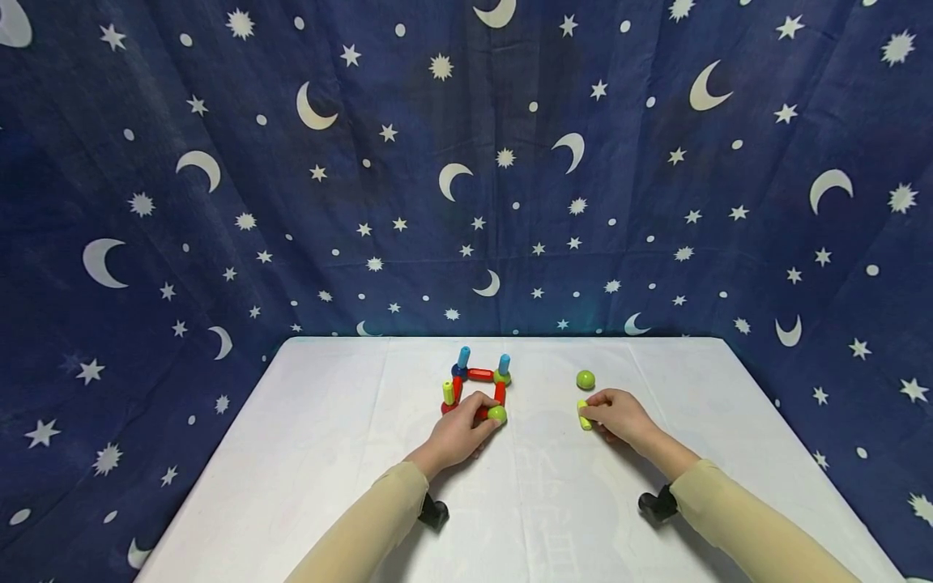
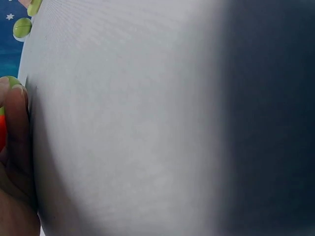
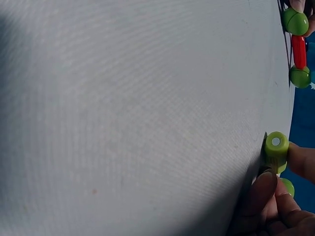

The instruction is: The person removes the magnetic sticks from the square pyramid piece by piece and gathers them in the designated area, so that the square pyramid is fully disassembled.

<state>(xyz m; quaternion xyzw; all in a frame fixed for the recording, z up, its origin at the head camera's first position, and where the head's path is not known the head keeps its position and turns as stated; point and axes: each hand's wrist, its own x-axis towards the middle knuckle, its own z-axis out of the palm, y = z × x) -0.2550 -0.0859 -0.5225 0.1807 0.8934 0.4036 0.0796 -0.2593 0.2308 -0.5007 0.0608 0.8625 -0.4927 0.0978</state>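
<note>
A square frame of red rods (image 1: 480, 375) joined by balls stands left of the table's middle. My left hand (image 1: 455, 433) holds the green ball (image 1: 497, 414) at its near right corner, covering part of the near side. Light blue rods (image 1: 463, 357) stand upright on the two far corners, and a yellow-green rod (image 1: 448, 393) stands on the near left one. To the right, my right hand (image 1: 625, 417) pinches another yellow-green magnetic rod (image 1: 585, 415) close over the table. In the right wrist view this rod (image 3: 276, 150) shows a pale round dot on its end, between thumb and fingers.
Just beyond the right hand, a loose green ball (image 1: 585, 380) lies on the white-covered table (image 1: 554, 502). A dark blue curtain (image 1: 408, 202) with moons and stars encloses the back and sides. Black wrist cameras (image 1: 435, 513) hang under both sleeves.
</note>
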